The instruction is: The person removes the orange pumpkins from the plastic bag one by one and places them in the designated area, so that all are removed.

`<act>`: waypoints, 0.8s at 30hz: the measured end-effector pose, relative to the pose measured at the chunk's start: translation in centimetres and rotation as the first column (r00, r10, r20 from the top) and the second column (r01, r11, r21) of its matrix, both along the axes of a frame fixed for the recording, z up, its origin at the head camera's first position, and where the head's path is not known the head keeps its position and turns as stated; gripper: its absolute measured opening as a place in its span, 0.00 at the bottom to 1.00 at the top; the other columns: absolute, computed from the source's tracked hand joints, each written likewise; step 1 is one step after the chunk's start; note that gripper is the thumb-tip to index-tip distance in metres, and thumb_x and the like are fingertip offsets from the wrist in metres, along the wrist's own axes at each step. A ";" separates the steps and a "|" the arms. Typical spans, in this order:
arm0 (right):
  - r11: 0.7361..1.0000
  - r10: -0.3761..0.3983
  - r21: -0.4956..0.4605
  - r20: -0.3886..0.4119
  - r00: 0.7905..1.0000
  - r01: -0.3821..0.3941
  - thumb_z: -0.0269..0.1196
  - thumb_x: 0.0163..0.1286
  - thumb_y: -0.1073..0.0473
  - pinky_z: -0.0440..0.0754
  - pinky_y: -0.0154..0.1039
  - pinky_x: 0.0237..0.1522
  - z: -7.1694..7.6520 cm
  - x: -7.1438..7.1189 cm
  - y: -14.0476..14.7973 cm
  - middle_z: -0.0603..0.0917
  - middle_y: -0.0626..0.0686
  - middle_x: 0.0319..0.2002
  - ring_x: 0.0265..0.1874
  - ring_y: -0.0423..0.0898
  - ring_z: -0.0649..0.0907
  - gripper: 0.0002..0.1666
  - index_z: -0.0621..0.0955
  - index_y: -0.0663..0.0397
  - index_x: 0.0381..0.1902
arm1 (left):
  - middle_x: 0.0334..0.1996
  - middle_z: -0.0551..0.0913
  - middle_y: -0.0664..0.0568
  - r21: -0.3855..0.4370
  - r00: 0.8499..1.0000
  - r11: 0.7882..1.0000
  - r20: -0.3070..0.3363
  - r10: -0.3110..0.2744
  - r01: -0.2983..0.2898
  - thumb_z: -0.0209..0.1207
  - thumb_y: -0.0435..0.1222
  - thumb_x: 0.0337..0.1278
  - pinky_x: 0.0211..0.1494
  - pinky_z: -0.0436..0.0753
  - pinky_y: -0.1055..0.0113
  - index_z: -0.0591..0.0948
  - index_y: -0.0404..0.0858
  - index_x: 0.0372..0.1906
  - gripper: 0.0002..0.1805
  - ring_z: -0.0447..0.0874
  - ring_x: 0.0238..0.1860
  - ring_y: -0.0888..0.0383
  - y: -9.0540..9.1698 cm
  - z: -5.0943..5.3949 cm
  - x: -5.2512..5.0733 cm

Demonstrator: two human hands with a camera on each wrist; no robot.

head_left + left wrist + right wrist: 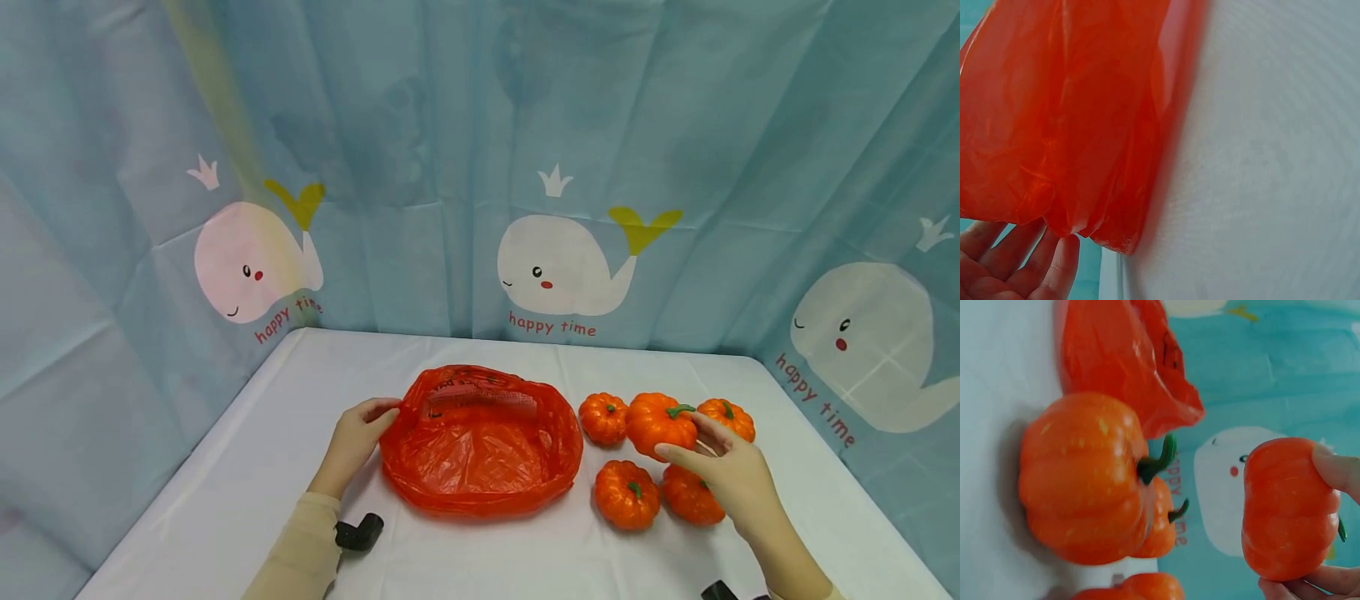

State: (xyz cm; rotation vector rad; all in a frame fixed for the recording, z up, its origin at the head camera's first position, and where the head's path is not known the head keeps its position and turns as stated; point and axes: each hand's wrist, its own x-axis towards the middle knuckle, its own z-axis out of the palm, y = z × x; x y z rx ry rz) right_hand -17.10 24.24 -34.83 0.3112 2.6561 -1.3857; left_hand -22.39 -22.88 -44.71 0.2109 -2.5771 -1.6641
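A red plastic bag (480, 454) stands with its mouth wide open on the white table. My left hand (356, 437) pinches the bag's left rim. In the left wrist view its fingers (1019, 262) reach the bag's edge, while the thumb cannot be seen. On the right, my right hand (738, 479) holds a small orange toy pumpkin (658, 423) with a green stem, raised off the table. Thumb and fingers grip its sides in the right wrist view. Around it sit other pumpkins: one front left (627, 495), one behind left (603, 418), one behind right (726, 417), one partly hidden (692, 493).
A white cloth covers the table (262, 467). Behind it hangs a blue curtain (420, 167) printed with whales. Black wrist-camera parts (360, 532) show beside the left sleeve (300, 546).
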 end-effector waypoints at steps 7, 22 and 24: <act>0.999 -0.033 0.036 0.029 0.999 0.032 0.67 0.60 0.32 0.66 0.54 0.70 -0.3 0.1 1.4 0.59 0.65 0.76 0.75 0.64 0.62 0.63 0.50 0.54 0.80 | 0.57 0.83 0.43 -0.004 1.000 1.000 -0.012 0.007 -0.007 0.56 0.43 0.71 0.65 0.80 0.53 0.81 0.39 0.59 0.19 0.79 0.60 0.48 0.1 0.1 0.0; 0.975 -0.221 0.004 0.044 0.974 0.221 0.67 0.59 0.31 0.61 0.70 0.68 -0.8 0.2 4.6 0.52 0.68 0.77 0.77 0.68 0.51 0.66 0.46 0.55 0.80 | 0.57 0.83 0.42 -0.008 1.000 1.000 0.013 0.010 -0.010 0.55 0.43 0.71 0.65 0.80 0.53 0.81 0.38 0.59 0.19 0.78 0.60 0.48 0.0 0.0 -0.1; 0.970 -0.243 0.005 0.045 0.969 0.243 0.66 0.60 0.30 0.61 0.70 0.69 -0.9 0.2 5.0 0.52 0.68 0.78 0.77 0.67 0.49 0.66 0.46 0.55 0.80 | 0.58 0.83 0.42 -0.008 1.000 1.000 0.015 0.010 -0.010 0.55 0.43 0.71 0.65 0.80 0.53 0.80 0.38 0.60 0.19 0.78 0.60 0.47 0.0 0.0 -0.1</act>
